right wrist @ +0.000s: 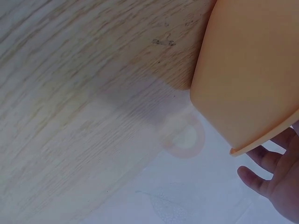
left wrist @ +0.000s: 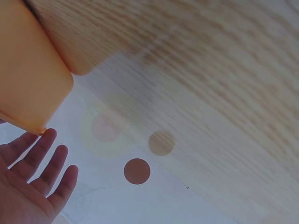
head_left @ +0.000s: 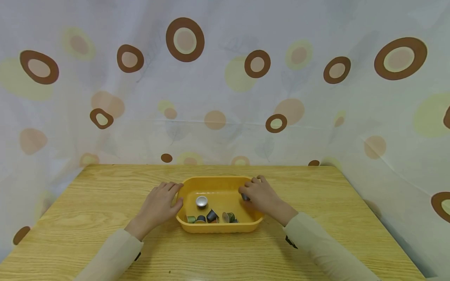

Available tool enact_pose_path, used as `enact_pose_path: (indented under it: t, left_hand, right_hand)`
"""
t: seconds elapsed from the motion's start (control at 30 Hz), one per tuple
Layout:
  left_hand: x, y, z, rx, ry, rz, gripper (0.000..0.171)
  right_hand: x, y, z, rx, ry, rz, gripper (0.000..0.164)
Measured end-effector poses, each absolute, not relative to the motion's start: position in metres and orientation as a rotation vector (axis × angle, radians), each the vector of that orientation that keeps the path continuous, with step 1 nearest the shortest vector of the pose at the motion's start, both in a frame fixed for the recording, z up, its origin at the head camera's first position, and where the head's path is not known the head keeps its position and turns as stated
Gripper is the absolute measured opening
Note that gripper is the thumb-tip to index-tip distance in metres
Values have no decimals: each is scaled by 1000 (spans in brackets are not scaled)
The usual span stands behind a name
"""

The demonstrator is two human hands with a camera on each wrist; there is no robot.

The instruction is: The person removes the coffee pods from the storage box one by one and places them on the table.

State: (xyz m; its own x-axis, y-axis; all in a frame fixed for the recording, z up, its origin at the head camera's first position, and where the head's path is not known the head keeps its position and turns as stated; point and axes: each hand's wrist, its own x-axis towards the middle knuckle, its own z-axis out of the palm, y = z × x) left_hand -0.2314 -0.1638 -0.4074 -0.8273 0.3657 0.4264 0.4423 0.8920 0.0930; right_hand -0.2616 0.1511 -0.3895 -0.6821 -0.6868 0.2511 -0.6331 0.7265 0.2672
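Note:
A yellow plastic tub (head_left: 219, 228) sits on the wooden table, with several small coffee capsules inside, most of them along its near wall. One silver-topped capsule (head_left: 201, 201) lies apart, toward the left. My left hand (head_left: 159, 205) rests at the tub's left end, fingertips on the rim; in the left wrist view the fingers (left wrist: 44, 163) are spread and fairly straight. My right hand (head_left: 263, 197) reaches over the tub's right end and pinches a dark coffee capsule (head_left: 245, 197) just inside it. The right wrist view shows the tub's outer wall (right wrist: 247, 70), which hides the capsule.
Inside the tub's near side lie a green capsule (head_left: 191, 219), a dark capsule (head_left: 212, 216) and a green patterned capsule (head_left: 231, 217). A white cloth (head_left: 218, 97) with brown and yellow circles hangs behind the table (head_left: 116, 195) and along its sides.

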Motion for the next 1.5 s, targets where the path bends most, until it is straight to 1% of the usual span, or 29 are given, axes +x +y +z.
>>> enact_pose_path:
  t: [0.77, 1.13, 1.5]
  left_hand:
    - [-230, -163, -406, -589, -2658, -280, 38]
    - [-230, -164, -407, -598, -2640, -270, 38]
    - [-230, -164, -406, -607, -2631, -266, 38]
  right_hand:
    - [-263, 160, -383, 1062, -2515, 33, 31]
    - [-267, 167, -378, 1050, -2436, 157, 32]
    - [-270, 175, -373, 997, -2428, 146, 28]
